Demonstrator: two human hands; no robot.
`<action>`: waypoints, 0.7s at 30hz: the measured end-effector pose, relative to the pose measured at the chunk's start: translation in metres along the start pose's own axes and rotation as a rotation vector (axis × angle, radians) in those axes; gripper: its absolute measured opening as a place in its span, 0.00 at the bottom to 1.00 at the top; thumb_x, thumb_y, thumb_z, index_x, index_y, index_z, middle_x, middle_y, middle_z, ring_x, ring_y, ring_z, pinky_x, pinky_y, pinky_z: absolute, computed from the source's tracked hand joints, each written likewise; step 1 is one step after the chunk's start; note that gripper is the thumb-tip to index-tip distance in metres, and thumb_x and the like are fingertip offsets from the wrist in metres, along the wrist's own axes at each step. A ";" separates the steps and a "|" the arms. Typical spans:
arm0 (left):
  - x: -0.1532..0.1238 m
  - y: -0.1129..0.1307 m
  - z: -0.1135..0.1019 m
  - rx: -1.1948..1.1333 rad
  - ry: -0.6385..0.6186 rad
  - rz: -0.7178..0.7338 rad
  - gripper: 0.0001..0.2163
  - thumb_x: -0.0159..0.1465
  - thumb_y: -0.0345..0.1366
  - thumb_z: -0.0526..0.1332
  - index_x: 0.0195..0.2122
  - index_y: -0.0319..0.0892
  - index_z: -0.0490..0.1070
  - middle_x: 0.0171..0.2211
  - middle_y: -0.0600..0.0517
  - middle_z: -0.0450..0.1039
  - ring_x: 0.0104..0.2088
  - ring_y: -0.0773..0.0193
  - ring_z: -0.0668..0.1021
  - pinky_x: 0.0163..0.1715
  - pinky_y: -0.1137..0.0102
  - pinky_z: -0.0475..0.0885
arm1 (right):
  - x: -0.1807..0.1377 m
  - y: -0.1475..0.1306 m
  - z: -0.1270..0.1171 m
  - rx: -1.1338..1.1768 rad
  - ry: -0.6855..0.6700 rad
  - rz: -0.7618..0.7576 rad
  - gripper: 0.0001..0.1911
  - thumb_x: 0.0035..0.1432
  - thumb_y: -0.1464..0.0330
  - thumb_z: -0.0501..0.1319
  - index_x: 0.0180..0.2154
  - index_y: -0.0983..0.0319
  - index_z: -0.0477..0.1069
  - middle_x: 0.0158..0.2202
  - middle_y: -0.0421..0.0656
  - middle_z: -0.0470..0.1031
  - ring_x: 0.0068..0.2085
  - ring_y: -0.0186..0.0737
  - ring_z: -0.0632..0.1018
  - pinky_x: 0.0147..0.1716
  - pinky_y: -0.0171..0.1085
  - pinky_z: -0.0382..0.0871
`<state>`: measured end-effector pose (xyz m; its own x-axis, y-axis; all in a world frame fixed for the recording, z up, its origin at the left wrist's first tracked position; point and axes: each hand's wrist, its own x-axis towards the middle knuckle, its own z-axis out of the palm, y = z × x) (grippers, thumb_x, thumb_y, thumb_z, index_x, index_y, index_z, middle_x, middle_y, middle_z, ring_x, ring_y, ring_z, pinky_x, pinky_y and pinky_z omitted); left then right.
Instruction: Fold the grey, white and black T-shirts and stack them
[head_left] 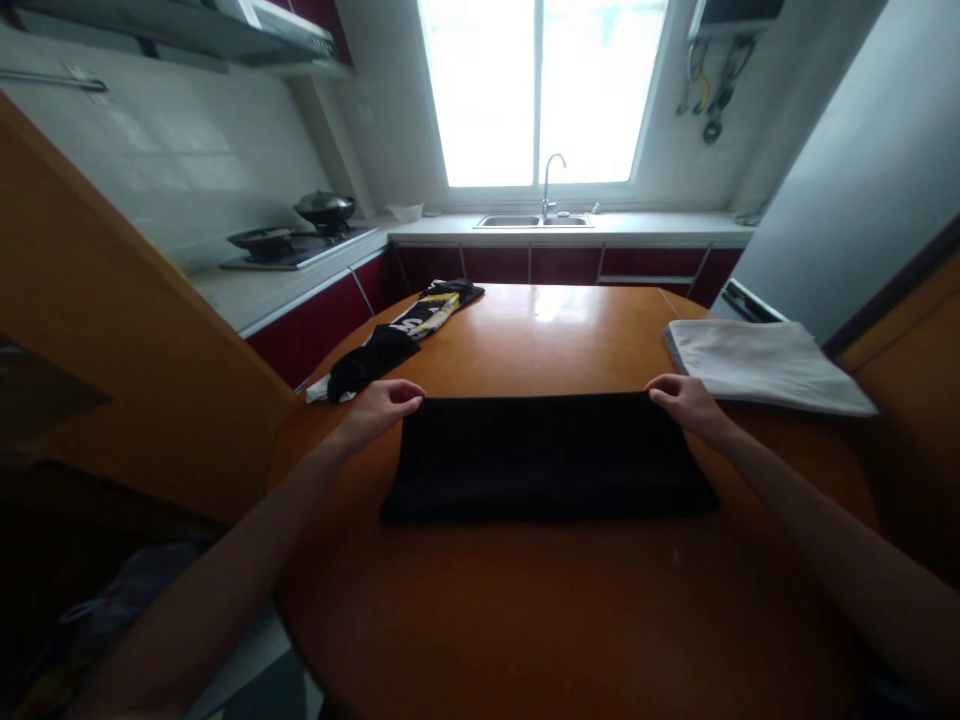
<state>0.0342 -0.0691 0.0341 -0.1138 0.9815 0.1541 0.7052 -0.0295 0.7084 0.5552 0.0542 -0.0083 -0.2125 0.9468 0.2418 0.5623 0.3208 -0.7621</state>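
Observation:
A black cloth (547, 460), seemingly folded into a wide rectangle, is stretched between my hands over the wooden table (555, 610). My left hand (382, 405) pinches its far left corner between thumb and fingers. At the far right corner, my right hand (686, 403) has the same kind of pinch. The far edge is pulled nearly straight and looks slightly raised, while the near edge rests on the tabletop. What garment or cloth it is, I cannot tell.
A rumpled black garment (409, 335) with white and yellow print lies along the table's left edge. On the right sits a folded light grey cloth (765, 362). Beyond are a stove with a lidded pan (325, 207) and a sink (517, 221). An orange wooden panel (112, 300) stands close on the left.

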 end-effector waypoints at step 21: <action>0.014 -0.016 0.032 0.331 0.121 0.186 0.17 0.64 0.44 0.56 0.45 0.39 0.78 0.46 0.42 0.78 0.44 0.54 0.79 0.49 0.62 0.73 | 0.005 0.006 0.025 -0.506 0.150 -0.264 0.11 0.62 0.65 0.57 0.36 0.61 0.77 0.36 0.50 0.77 0.41 0.49 0.78 0.44 0.45 0.72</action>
<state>0.0434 -0.0485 0.0032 -0.0305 0.9353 0.3527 0.9065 -0.1228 0.4039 0.5372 0.0604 -0.0266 -0.3025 0.8148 0.4946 0.8249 0.4838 -0.2924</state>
